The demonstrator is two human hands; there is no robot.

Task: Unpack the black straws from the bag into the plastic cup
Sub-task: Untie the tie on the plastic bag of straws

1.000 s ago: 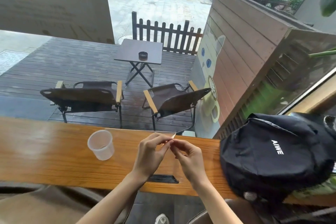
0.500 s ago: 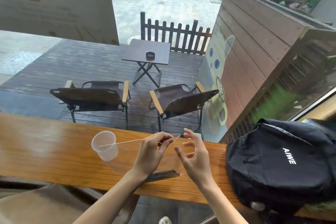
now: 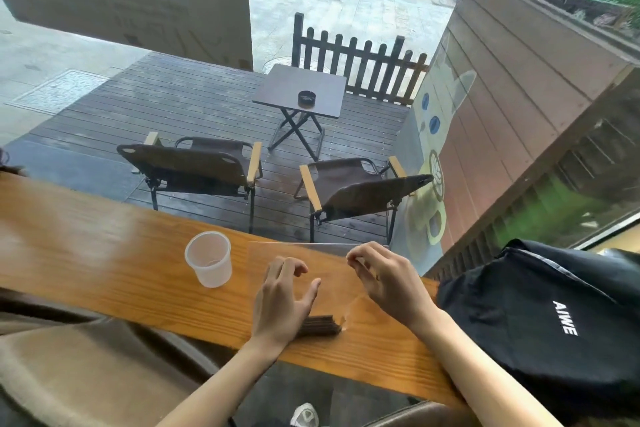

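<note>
Setting: a person sits at a long wooden counter [image 3: 104,263] facing a window onto a decked patio.
Left hand [image 3: 282,302]: spread, fingers apart and gripping nothing, hovering palm-down over the near part of the counter, its heel above the straws.
Right hand [image 3: 388,276]: raised just right of the left, thumb and forefinger pinched together; whether they grip the edge of the clear bag [image 3: 332,288] cannot be told, as the film is nearly invisible against the wood.
Black straws [image 3: 320,324]: a dark bundle lying flat near the counter's front edge, partly hidden beneath the left wrist.
Plastic cup [image 3: 209,259]: upright and translucent, to the left of both hands, apart from them, with no straws inside.
Also pictured: a black backpack [image 3: 540,315] resting on the counter's right end, close to the right forearm.
</note>
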